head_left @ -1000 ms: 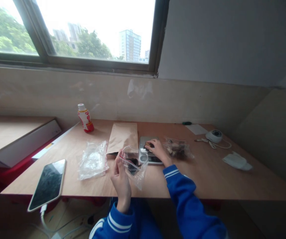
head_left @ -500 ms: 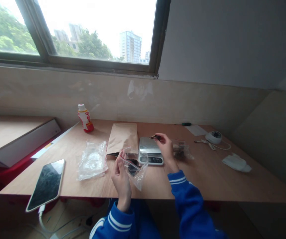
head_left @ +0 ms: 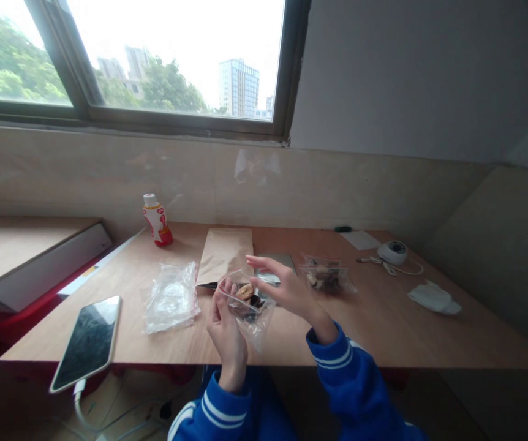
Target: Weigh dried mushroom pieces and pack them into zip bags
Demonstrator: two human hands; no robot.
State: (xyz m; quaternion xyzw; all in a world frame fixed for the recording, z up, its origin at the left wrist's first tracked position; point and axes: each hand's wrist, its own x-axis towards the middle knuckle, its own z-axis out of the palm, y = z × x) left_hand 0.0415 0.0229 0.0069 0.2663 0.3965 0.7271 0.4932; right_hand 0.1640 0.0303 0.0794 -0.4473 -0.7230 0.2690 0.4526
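My left hand (head_left: 227, 334) pinches the rim of a clear zip bag (head_left: 258, 331) above the table's front part. Inside its mouth lie a tan dried slice (head_left: 245, 291) and several dark pieces. Over the bag's right side reaches my right hand (head_left: 286, 289), thumb and fingers apart, with nothing seen between them. Behind that hand is a kitchen scale (head_left: 286, 262), its display mostly covered. A second clear bag (head_left: 328, 278) with brown dried pieces lies to the right. Back left of the scale lies a brown paper pouch (head_left: 225, 254).
Flat clear bags (head_left: 171, 300) lie on the left, near a charging phone (head_left: 87, 343). A drink bottle (head_left: 157, 220) stands at the back. On the right are a white camera (head_left: 391, 252) with its cable, a white tissue (head_left: 433, 298), a paper sheet (head_left: 359, 239) and a green-handled tool (head_left: 343, 229).
My right hand has moved left from over the scale to the bag's mouth and let go of the small dark piece. A tan slice now shows in the bag.
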